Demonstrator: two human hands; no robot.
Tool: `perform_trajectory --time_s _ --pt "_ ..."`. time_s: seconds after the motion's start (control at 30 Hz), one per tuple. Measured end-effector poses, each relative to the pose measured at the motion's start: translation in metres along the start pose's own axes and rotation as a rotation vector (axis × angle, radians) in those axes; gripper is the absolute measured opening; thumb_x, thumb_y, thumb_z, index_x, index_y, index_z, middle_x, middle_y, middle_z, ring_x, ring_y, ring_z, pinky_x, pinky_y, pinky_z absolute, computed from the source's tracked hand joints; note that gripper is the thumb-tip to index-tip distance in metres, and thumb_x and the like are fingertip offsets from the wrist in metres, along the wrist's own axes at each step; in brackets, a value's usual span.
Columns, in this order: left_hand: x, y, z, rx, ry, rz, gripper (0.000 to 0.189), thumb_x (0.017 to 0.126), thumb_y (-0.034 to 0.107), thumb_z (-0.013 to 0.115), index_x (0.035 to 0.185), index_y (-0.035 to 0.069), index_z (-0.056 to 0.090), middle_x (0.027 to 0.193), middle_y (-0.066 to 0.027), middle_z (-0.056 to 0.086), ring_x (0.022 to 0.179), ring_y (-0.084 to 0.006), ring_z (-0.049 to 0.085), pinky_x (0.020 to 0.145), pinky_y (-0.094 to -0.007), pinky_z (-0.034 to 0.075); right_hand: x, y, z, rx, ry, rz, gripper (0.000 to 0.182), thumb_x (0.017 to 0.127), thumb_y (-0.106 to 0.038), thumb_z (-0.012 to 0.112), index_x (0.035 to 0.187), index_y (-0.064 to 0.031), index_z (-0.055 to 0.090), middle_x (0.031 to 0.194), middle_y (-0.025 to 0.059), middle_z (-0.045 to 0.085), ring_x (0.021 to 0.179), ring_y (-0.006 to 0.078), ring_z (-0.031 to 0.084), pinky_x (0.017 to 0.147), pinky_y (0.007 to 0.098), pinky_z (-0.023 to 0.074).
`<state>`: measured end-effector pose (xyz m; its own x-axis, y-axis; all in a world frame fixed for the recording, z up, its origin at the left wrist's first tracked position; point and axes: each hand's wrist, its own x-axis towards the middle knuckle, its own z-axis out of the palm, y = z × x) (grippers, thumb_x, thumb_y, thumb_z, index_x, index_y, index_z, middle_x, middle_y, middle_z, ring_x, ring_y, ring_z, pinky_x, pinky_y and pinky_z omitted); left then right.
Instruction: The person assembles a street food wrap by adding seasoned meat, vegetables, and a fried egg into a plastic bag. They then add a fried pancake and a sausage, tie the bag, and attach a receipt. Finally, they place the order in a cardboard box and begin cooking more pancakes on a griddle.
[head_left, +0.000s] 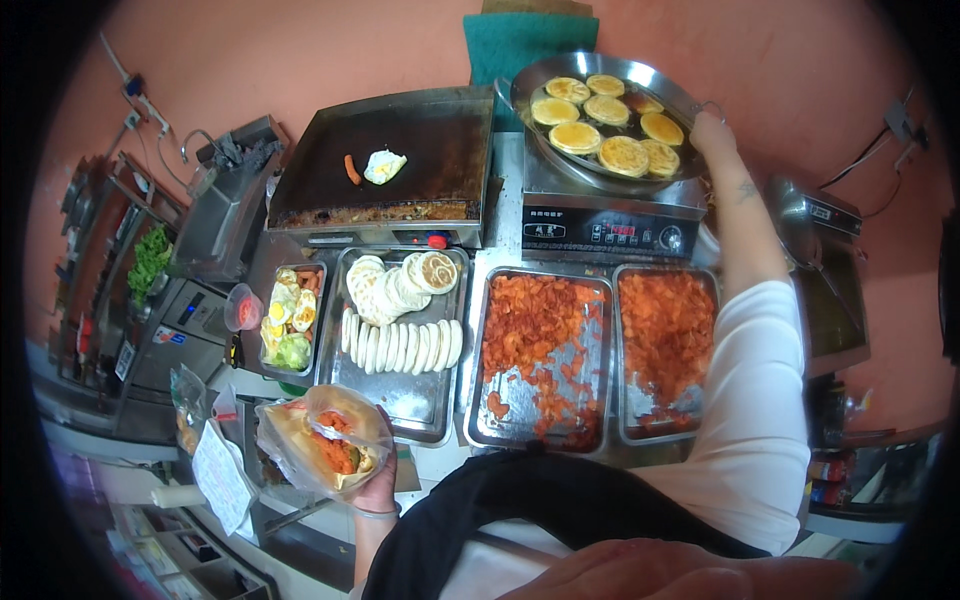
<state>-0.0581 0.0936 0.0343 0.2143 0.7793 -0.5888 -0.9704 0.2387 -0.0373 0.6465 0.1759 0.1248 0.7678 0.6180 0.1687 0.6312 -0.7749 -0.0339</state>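
My left hand (379, 478) holds up a clear plastic bag (281, 424) with a paper-wrapped flatbread in it. Orange-red filling (334, 442) shows at the wrapper's mouth. At the far right of a wide steel pan (637, 71), my right hand (711, 137) grips the ring handle. Several golden round flatbreads (624, 156) lie in oil inside the pan, which stands on an induction cooker (577, 244) with a lit display. The pan looks slightly tilted; my fingers are partly hidden at the handle.
A flat griddle (322, 142) bears a sausage (352, 169) and fried egg (385, 166). Pale flatbreads (401, 346) fill part of a steel tray (397, 405). Beside it are two trays of orange-red slices (525, 315), a small egg-and-lettuce tray (325, 330) and a sauce cup (244, 306).
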Motion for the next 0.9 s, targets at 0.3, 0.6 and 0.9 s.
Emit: perform_trajectory --time_s 0.3,0.6,0.9 --pt "0.006 0.008 -0.006 -0.029 0.004 0.009 0.042 0.099 0.029 0.049 0.132 0.003 0.051 0.132 -0.0166 0.055 0.125 -0.0374 0.049 0.109 -0.0579 0.037 -0.021 -0.002 -0.027 -0.052 -0.041 -0.046 0.034 0.09 -0.015 0.046 0.118 -0.0051 0.064 0.118 0.0214 0.064 0.11 0.0368 0.062 0.092 0.0469 0.0496" --pt "-0.003 0.0 0.003 -0.054 -0.04 -0.055 0.042 0.098 0.03 0.049 0.131 0.004 0.052 0.131 -0.0146 0.057 0.124 -0.0344 0.05 0.11 -0.0574 0.035 -0.038 -0.039 -0.041 -0.108 -0.138 -0.274 0.038 0.08 -0.01 0.057 0.117 -0.0091 0.066 0.111 0.0191 0.066 0.105 0.0341 0.064 0.09 0.0415 0.0503" --pt "-0.001 0.006 -0.003 -0.051 -0.025 -0.011 0.041 0.097 0.03 0.05 0.13 0.005 0.053 0.132 -0.0133 0.057 0.125 -0.0335 0.049 0.111 -0.0561 0.034 0.008 -0.045 -0.023 -0.027 -0.019 -0.133 0.03 0.087 -0.013 0.053 0.113 -0.0059 0.067 0.114 0.0205 0.066 0.109 0.034 0.062 0.092 0.0432 0.0491"
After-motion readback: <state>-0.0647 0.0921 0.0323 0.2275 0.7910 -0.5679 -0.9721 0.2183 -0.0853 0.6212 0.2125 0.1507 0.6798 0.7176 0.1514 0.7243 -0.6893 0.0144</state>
